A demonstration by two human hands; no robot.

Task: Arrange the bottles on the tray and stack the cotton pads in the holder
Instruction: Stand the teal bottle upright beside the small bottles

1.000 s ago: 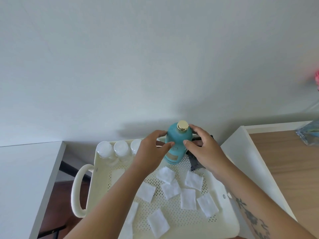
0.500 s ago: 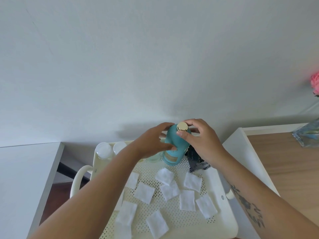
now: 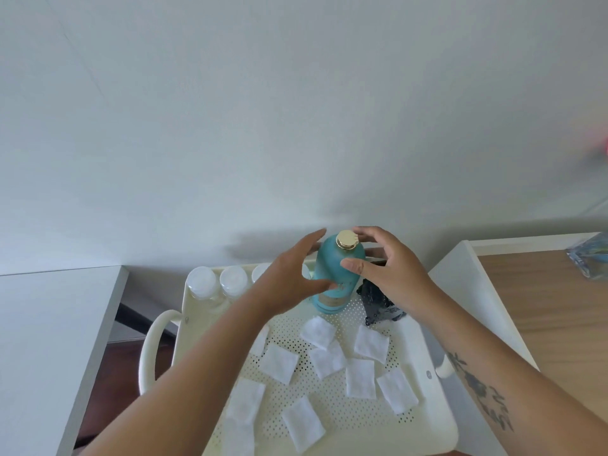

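Nearest the camera, square white cotton pads [image 3: 360, 378] lie scattered, flat and loose, over the perforated floor of a cream tray [image 3: 424, 419]; some overlap at their corners, and none sit in any holder. The tray has a raised rim and a looped handle [image 3: 149, 350] on its left side.

Farther in, both bare forearms reach over the pads toward the back of the tray. The left hand [image 3: 289, 278] is spread open with fingers extended, its thumb low against the front of a teal bottle [image 3: 339, 274], the fingers curving past the bottle's left shoulder; whether they press on it cannot be told. The right hand [image 3: 388, 268] is also open, thumb at the bottle's right side and fingers arched beside the gold cap [image 3: 345, 239], not closed around it.

The teal bottle stands upright on the tray floor near the back rim. Just right of it, partly under the right hand, lies a dark crumpled packet [image 3: 378, 306]. Along the back left corner stand clear bottles with white caps [image 3: 215, 283], side by side in a row.

White tabletop [image 3: 49, 324] flanks the tray on the left, a wood-topped tabletop [image 3: 543, 311] on the right.
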